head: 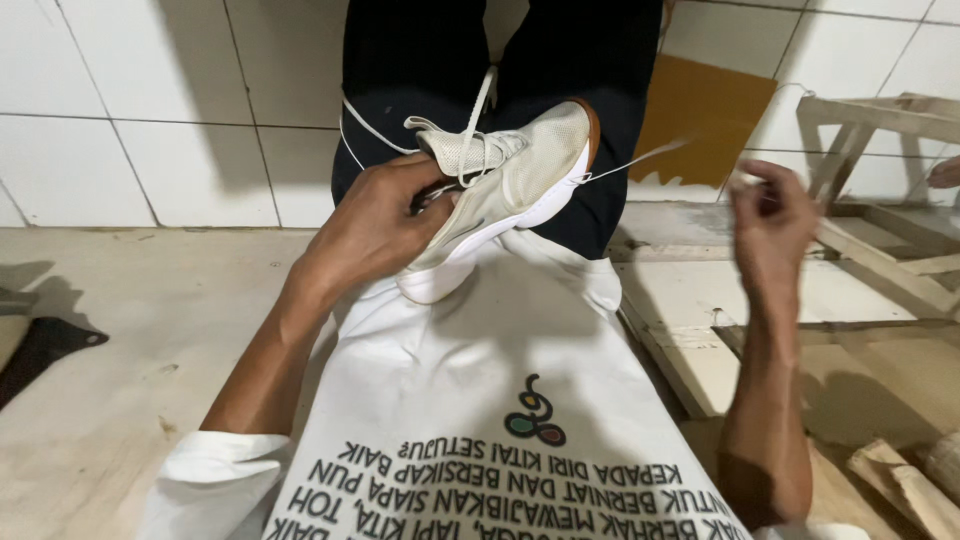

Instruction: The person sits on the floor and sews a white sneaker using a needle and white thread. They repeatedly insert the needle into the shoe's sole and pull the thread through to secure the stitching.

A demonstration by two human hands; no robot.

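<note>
A cream mesh sneaker [510, 185] with a white sole lies on my lap, toe toward me. My left hand [385, 225] grips its side and tongue area. A white shoelace [640, 160] runs from the shoe's eyelets out to the right. My right hand [770, 225] is raised and blurred, pinching the end of that lace and holding it taut. Another lace loop [375, 135] hangs across my dark trousers [600, 60].
I wear a white shirt [500, 400] with dark print. Wooden frames and planks [880, 250] lie on the right. A brown board [705, 110] leans on the white tiled wall [150, 110]. A dark object [45, 350] lies at far left.
</note>
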